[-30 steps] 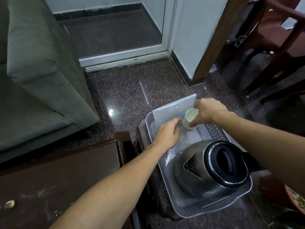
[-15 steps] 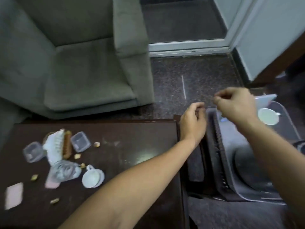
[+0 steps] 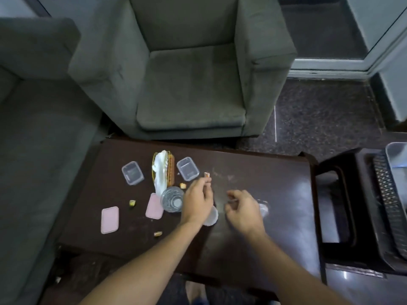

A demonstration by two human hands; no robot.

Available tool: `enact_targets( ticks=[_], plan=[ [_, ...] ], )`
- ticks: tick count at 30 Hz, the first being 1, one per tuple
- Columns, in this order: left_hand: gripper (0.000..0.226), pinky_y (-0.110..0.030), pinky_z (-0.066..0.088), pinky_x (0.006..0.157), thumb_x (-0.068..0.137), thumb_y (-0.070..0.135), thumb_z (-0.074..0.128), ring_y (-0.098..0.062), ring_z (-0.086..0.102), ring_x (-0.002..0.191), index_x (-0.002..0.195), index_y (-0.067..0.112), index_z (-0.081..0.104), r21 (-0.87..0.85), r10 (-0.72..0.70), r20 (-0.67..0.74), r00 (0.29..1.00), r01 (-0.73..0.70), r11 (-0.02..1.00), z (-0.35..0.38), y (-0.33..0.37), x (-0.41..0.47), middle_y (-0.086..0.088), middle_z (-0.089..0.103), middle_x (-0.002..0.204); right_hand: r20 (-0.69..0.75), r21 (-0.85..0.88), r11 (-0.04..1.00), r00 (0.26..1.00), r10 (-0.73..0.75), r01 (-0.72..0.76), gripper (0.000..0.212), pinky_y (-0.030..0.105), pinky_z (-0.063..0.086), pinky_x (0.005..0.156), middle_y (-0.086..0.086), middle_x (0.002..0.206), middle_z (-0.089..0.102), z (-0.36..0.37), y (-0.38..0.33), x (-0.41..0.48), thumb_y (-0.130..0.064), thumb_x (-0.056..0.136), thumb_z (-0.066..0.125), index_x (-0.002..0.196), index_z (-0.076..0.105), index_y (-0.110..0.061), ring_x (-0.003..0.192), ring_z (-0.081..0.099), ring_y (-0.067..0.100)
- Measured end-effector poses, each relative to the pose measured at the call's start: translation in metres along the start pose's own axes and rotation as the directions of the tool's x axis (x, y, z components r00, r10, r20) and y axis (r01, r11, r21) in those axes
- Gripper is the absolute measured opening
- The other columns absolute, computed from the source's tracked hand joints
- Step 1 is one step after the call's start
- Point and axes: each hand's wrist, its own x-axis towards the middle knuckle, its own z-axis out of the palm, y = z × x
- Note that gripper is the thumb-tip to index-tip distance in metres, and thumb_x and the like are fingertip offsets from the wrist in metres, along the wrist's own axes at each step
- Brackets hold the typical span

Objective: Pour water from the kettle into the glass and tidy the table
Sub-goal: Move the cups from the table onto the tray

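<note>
On the dark wooden table [image 3: 253,234] a clear glass [image 3: 172,199] stands upright near the middle. My left hand [image 3: 197,203] hovers just right of it with loosely curled fingers, holding nothing. Its fingertips are close to a small wrapper scrap [image 3: 207,174]. A white cup [image 3: 212,215] is partly hidden under my left wrist. My right hand [image 3: 244,211] hangs over the table further right, fingers loosely curled and blurred, with nothing visible in it. The kettle is out of view.
Two clear plastic boxes [image 3: 132,176] [image 3: 187,168], two pink lids [image 3: 109,220] [image 3: 154,205], a wicker basket with white tissue [image 3: 163,172] and small scraps [image 3: 132,203] lie on the table's left half. A grey tray [image 3: 396,155] rests on a dark stool at right. Grey armchairs stand behind.
My view swung left from the tray to the table. Both hands left the cup on the tray and moved over the table's middle.
</note>
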Motion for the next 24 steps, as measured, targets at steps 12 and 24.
enact_targets(
  ticks=[12, 24],
  plan=[
    [0.044, -0.041, 0.053, 0.099, 0.092, -0.001, 0.056, -0.020, 0.066, 0.114, 0.132, 0.017, 0.061, -0.130, -0.147, -0.005, 0.989, 0.145, 0.981, 0.014, -0.078, -0.071, 0.003, 0.066, 0.128, 0.189, -0.396, 0.909, 0.980, -0.057, 0.129, 0.058, 0.037, 0.054, 0.079, -0.004, 0.136, 0.046, 0.067, 0.007, -0.006, -0.031, 0.085, 0.067, 0.140, 0.050, -0.027, 0.125, 0.048, 0.022],
    [0.073, 0.002, 0.027, 0.100, 0.076, -0.021, 0.044, -0.012, 0.055, 0.129, 0.136, 0.017, 0.063, -0.147, -0.207, 0.120, 0.971, 0.224, 0.963, 0.026, -0.091, -0.063, 0.008, 0.060, 0.136, 0.198, -0.450, 0.877, 0.977, -0.085, 0.167, 0.074, 0.039, 0.054, 0.080, 0.001, 0.129, 0.046, 0.090, 0.018, 0.005, -0.029, 0.082, 0.070, 0.150, 0.042, -0.021, 0.118, 0.053, 0.028]
  ],
)
